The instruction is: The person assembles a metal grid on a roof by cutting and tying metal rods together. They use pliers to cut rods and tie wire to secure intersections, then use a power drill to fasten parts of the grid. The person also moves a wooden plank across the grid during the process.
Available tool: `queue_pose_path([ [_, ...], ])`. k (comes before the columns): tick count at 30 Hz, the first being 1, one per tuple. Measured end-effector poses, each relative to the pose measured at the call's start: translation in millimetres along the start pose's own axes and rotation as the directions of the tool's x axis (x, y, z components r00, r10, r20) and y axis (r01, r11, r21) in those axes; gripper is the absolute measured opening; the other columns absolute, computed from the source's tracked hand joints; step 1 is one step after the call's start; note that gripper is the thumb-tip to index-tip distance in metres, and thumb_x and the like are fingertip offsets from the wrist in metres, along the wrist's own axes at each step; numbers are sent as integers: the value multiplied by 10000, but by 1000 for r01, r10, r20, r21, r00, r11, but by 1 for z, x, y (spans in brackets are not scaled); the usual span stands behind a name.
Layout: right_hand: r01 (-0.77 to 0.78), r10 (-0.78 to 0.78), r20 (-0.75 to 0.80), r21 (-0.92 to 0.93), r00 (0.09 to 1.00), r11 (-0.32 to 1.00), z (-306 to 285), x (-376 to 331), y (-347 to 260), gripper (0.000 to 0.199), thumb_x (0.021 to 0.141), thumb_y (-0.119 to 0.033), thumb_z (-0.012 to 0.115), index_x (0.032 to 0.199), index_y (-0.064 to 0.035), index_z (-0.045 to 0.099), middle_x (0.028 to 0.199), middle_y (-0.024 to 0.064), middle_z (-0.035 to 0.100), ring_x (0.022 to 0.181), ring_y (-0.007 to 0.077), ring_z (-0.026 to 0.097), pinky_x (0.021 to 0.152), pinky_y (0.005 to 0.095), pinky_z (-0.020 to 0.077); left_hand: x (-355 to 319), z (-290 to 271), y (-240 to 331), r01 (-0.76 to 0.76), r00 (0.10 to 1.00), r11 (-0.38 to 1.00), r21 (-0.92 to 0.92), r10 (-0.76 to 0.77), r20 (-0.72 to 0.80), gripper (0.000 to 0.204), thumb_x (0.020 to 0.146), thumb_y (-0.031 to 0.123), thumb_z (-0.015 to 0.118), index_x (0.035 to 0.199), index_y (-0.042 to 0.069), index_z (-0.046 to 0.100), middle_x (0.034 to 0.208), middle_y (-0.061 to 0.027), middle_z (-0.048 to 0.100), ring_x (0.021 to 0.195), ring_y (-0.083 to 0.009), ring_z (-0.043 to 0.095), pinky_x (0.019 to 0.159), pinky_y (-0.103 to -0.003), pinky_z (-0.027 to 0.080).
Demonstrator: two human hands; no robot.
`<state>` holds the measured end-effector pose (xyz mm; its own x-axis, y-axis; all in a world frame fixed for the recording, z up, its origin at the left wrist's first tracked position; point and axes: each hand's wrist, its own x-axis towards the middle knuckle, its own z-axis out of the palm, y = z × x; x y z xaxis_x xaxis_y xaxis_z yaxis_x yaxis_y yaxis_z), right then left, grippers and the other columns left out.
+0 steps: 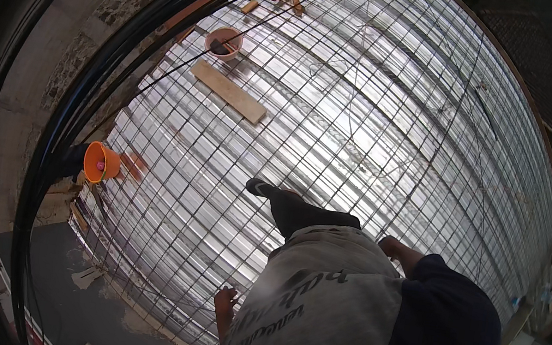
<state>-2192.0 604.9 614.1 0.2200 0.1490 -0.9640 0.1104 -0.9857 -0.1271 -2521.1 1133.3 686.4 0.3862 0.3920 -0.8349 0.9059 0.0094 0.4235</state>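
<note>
My left hand [225, 301] hangs at my side over the wire mesh, its fingers loosely bent and a little apart, with nothing I can make out in them. On the other side, my right hand [390, 247] is held low next to my hip, partly hidden by my body, so its fingers do not show clearly. Under both hands spreads a grid of steel reinforcing mesh [217, 185] over shiny ribbed metal decking [364, 153]. One dark-trousered leg with a dark shoe [259, 187] reaches forward onto it.
A wooden plank [228, 91] lies on the mesh ahead, beside a pinkish bucket [224, 43] holding tools. Wood blocks [250, 6] lie farther off. At the left edge is an orange bucket [101, 163]. Thick black cables [73, 99] run along the left, above a grey lower surface [52, 282].
</note>
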Motion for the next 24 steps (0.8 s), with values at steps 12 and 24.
queue_pose_path([
  [12,65,-16,-159,304,987,950,20,-8,69,286,820,-255,576,1012,-61,663,968,157,661,918,319,645,765,424,524,42,52,155,90,996,963,-256,-94,-3,355,856,271,547,1136,54,516,1023,-73,580,910,-191,572,675,-332,445],
  [24,-90,114,-66,293,991,952,-170,12,281,296,805,-249,570,976,-33,677,997,161,663,958,312,638,792,428,520,112,345,580,-414,893,897,156,368,257,340,851,283,544,960,-21,650,902,-116,655,852,-183,598,751,-308,458],
])
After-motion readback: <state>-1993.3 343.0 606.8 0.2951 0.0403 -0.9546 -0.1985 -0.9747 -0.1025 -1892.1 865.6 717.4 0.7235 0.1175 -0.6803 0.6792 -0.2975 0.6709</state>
